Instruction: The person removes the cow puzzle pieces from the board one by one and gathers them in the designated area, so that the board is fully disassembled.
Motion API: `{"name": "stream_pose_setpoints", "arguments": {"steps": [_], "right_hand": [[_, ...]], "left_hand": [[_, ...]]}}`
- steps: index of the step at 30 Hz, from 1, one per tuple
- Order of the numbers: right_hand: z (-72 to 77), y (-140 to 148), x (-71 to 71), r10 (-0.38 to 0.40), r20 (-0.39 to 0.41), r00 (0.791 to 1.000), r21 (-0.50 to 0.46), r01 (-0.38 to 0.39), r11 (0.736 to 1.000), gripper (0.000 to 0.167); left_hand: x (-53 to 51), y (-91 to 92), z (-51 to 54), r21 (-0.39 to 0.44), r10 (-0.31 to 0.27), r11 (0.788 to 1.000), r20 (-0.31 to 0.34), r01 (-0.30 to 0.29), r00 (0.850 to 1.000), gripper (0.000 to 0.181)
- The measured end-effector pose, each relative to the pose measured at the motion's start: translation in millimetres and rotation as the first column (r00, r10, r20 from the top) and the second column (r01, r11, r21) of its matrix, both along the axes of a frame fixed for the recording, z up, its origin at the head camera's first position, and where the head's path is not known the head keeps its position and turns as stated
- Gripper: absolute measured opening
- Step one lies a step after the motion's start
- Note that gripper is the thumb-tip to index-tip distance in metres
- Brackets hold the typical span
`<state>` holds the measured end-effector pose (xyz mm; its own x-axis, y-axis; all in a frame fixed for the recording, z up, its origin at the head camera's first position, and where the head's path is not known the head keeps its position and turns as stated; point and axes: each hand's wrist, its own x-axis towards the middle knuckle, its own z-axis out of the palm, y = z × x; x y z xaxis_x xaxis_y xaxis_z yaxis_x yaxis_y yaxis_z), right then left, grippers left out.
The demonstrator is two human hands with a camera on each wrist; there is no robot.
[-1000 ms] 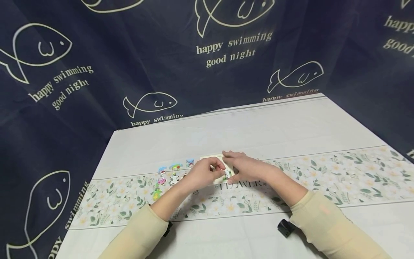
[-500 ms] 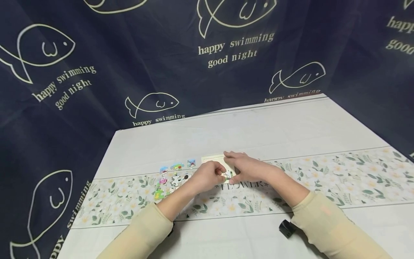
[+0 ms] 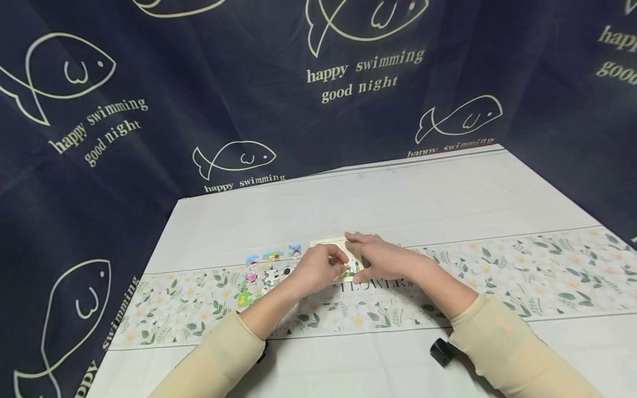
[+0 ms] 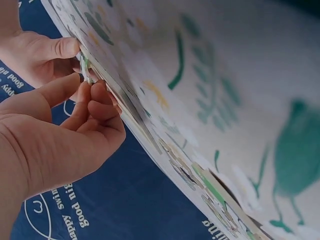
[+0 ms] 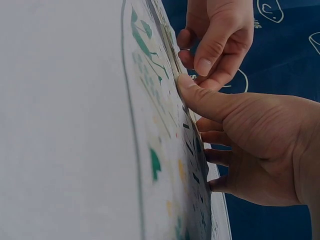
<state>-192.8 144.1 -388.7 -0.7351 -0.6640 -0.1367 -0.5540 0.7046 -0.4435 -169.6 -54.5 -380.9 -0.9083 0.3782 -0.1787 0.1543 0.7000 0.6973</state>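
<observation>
A small cream puzzle board (image 3: 324, 241) lies flat on the table, partly hidden by both hands. A white and green puzzle piece (image 3: 350, 266) shows at its near right corner. My left hand (image 3: 318, 269) is over the board and pinches a puzzle piece (image 4: 86, 69) between thumb and fingertips; most of that piece is covered. My right hand (image 3: 380, 257) rests along the board's right side. Its thumb (image 5: 192, 89) touches the near edge, and its other fingers extend fairly straight past the board.
Several loose, colourful puzzle pieces (image 3: 269, 276) lie left of the board, partly behind my left forearm. A floral band (image 3: 522, 276) crosses the white table cover (image 3: 398, 193). Behind the table hangs a dark blue curtain (image 3: 164, 110) with fish drawings.
My left fingertips have shifted slightly over the board's near right corner, uncovering more of the white and green piece since half a second ago. The right hand stays in place.
</observation>
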Motion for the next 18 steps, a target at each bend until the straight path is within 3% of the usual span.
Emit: {"name": "stream_pose_setpoints", "arguments": {"steps": [13,18], "right_hand": [[0.4,2.0,0.9,-0.004,-0.005,1.000,-0.004,0.004,1.000,0.084],[0.7,0.9,-0.1,0.004,-0.001,1.000,-0.009,-0.004,1.000,0.085]], "left_hand": [[-0.5,7.4,-4.2,0.054,0.008,0.999,-0.111,-0.002,0.994,0.010],[-0.2,4.6,-3.9,0.070,0.024,0.997,-0.099,-0.017,0.995,0.009]]}}
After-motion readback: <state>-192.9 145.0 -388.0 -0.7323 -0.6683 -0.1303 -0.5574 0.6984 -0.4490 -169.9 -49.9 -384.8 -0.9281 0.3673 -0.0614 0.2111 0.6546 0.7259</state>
